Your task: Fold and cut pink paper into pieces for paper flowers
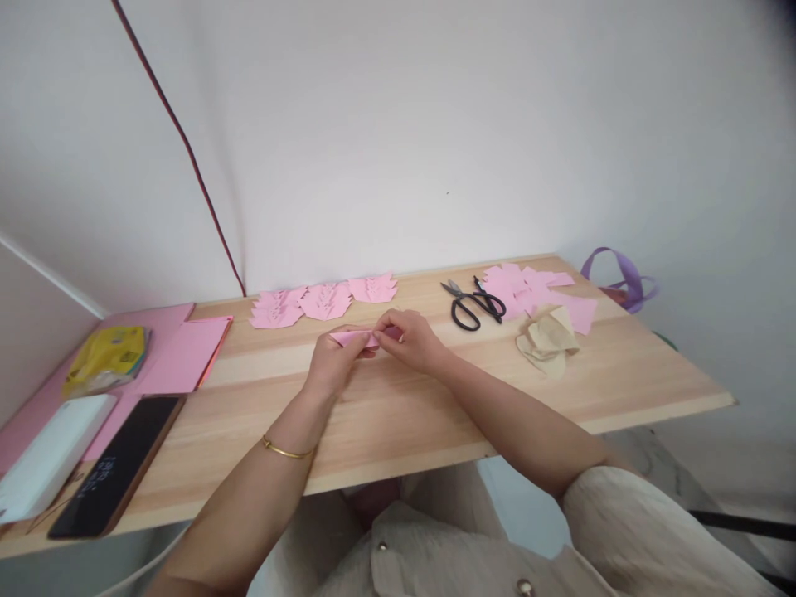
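Note:
Both hands meet over the middle of the table around a small folded piece of pink paper (351, 337). My left hand (332, 361) is closed on its left part, thumb on top. At the right end, the fingers of my right hand (411, 342) pinch the same paper and partly cover it. Behind my hands, cut and folded pink paper pieces (324, 300) with jagged edges lie in a row. To the right of my right hand rest scissors (465, 311) with black handles, and a slim black tool (488, 298) lies against them.
Pink paper scraps (519, 286) and crumpled tan paper (547, 342) lie at the right. On the left are pink sheets (180, 356), a yellow packet (109, 356), a white box-like device (55, 452) and a phone (118, 468). A purple ribbon (628, 274) hangs beyond the right edge.

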### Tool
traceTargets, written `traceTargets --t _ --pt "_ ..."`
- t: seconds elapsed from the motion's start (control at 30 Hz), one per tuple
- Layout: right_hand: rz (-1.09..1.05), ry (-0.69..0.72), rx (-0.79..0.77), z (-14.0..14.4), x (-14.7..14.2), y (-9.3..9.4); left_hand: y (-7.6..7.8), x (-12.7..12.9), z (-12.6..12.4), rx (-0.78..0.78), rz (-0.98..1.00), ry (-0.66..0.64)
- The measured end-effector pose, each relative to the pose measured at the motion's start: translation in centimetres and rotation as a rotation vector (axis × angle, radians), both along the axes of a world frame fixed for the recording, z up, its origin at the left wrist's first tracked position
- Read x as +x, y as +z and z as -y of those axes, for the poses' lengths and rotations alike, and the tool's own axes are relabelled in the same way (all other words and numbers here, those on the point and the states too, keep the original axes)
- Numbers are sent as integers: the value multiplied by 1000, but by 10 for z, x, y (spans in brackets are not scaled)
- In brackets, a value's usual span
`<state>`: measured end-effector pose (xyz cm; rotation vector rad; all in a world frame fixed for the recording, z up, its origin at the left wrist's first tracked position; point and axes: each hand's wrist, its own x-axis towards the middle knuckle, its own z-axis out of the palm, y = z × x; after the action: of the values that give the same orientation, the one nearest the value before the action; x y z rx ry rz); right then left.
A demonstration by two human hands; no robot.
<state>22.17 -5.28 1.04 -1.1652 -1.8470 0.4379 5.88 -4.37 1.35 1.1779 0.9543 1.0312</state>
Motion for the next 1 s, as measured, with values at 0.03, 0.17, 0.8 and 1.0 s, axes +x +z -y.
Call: traceTargets --t 0.03,0.17,0.8,1.0 --pt "-6 -3 5 0 0 0 0 0 0 1 -5 4" --pt "-17 -20 4 1 0 0 2 0 1 12 -57 29" --pt "-103 46 -173 3 0 4 -5 -1 -2 8 -23 -18" --pt "-209 8 -221 3 -3 5 -8 3 -2 -155 173 -101"
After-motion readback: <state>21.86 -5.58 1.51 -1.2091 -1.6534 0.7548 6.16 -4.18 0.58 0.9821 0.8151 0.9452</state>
